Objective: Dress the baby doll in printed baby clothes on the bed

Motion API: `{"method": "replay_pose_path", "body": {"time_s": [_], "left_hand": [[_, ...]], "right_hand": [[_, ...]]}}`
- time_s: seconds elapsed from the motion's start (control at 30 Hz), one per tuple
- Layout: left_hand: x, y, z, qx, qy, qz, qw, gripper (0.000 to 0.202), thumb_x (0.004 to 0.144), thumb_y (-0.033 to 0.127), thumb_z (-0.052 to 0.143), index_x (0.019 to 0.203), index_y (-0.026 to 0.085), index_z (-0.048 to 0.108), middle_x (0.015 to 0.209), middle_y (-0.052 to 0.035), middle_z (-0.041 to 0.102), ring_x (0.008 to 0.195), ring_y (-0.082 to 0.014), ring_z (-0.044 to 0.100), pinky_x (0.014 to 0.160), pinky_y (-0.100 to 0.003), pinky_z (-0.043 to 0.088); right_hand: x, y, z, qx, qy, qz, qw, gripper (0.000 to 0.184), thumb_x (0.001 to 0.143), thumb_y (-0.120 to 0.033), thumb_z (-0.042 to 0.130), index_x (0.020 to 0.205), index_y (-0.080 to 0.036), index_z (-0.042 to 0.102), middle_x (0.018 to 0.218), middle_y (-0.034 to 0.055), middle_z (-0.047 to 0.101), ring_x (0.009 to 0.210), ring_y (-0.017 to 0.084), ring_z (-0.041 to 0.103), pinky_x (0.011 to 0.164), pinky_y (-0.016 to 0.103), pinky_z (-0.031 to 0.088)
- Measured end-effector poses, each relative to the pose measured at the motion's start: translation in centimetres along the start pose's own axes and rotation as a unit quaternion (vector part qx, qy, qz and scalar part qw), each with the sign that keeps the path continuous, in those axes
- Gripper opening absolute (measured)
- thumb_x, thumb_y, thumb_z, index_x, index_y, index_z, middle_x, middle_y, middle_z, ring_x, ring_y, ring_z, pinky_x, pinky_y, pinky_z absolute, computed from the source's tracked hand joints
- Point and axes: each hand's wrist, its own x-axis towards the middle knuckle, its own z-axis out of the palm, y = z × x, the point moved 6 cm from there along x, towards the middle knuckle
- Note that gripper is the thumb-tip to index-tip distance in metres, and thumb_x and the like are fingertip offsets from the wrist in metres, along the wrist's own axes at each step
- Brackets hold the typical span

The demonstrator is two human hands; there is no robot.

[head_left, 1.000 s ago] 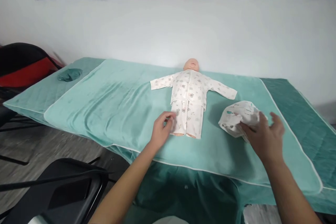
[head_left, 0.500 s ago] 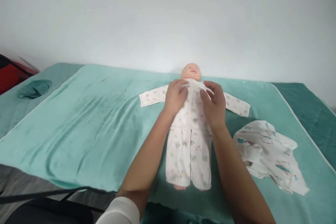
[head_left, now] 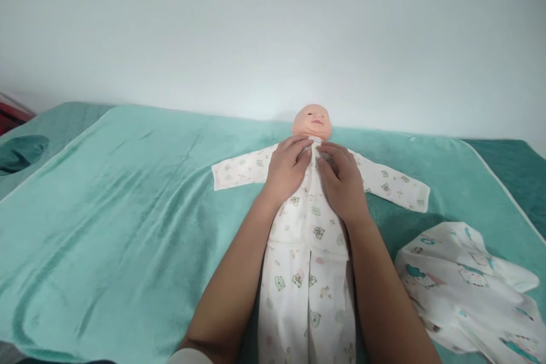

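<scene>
A baby doll (head_left: 312, 119) lies on its back, its head toward the wall. It is dressed in a white printed baby shirt (head_left: 315, 213) with both sleeves stretched out sideways, and white printed baby pants (head_left: 285, 296). At the neckline, my left hand (head_left: 289, 168) is closed on the shirt's front edge, thumb and fingers drawn together. Opposite it, my right hand (head_left: 341, 179) pinches the other side of the front just below the collar. My hands cover the doll's upper chest.
A crumpled white printed cloth (head_left: 460, 278) lies to the right of the doll. Everything rests on a green plush sheet (head_left: 128, 210) over a bed with a face hole (head_left: 23, 153) at far left. A white wall (head_left: 213, 40) stands behind.
Both hands have come down onto the shirt's neckline and drawn closer together, closing on the cloth. The view has moved nearer to the doll.
</scene>
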Motion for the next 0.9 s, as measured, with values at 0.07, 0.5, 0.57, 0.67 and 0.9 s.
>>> {"method": "replay_pose_path", "body": {"time_s": [0.07, 0.5, 0.57, 0.67, 0.9], "left_hand": [[0.04, -0.05, 0.02, 0.000, 0.001, -0.006, 1.000, 0.031, 0.100, 0.026, 0.047, 0.121, 0.025, 0.071, 0.139, -0.0041, 0.066, 0.133, -0.0207, 0.057, 0.119, -0.042, 0.042], [-0.22, -0.12, -0.04, -0.028, 0.018, -0.037, 0.999, 0.027, 0.099, 0.028, 0.052, 0.117, 0.024, 0.072, 0.137, -0.0056, 0.065, 0.132, -0.0208, 0.058, 0.118, -0.040, 0.043], [-0.23, -0.09, -0.02, -0.026, 0.013, -0.039, 0.999, 0.028, 0.099, 0.028, 0.052, 0.117, 0.024, 0.073, 0.138, -0.0054, 0.064, 0.133, -0.0209, 0.057, 0.119, -0.040, 0.042], [-0.23, -0.02, -0.01, -0.025, 0.008, -0.040, 0.999, 0.029, 0.099, 0.028, 0.051, 0.118, 0.024, 0.073, 0.139, -0.0052, 0.063, 0.133, -0.0208, 0.057, 0.120, -0.040, 0.041], [-0.18, 0.06, -0.08, -0.021, 0.003, -0.035, 0.999, 0.030, 0.099, 0.029, 0.050, 0.117, 0.027, 0.074, 0.138, -0.0044, 0.064, 0.133, -0.0202, 0.057, 0.119, -0.039, 0.042]], "right_hand": [[0.07, 0.05, 0.00, 0.001, 0.003, -0.003, 1.000, 0.023, 0.096, -0.030, 0.054, 0.113, -0.025, 0.069, 0.130, 0.0084, 0.068, 0.125, 0.026, 0.058, 0.110, 0.051, 0.045], [-0.15, 0.30, -0.10, 0.008, 0.028, 0.018, 0.999, 0.025, 0.096, -0.031, 0.056, 0.112, -0.024, 0.073, 0.131, 0.0092, 0.068, 0.124, 0.026, 0.060, 0.109, 0.050, 0.049], [-0.14, 0.30, -0.08, 0.000, 0.029, 0.013, 0.999, 0.026, 0.096, -0.031, 0.056, 0.113, -0.023, 0.074, 0.130, 0.0093, 0.068, 0.124, 0.026, 0.060, 0.111, 0.050, 0.047], [-0.13, 0.38, -0.05, 0.002, 0.030, 0.011, 0.999, 0.026, 0.095, -0.031, 0.056, 0.111, -0.023, 0.075, 0.129, 0.0092, 0.069, 0.123, 0.026, 0.061, 0.111, 0.050, 0.047], [-0.12, 0.52, 0.12, 0.001, 0.019, 0.021, 1.000, 0.027, 0.096, -0.029, 0.055, 0.113, -0.023, 0.075, 0.132, 0.0079, 0.068, 0.126, 0.026, 0.058, 0.115, 0.050, 0.044]]}}
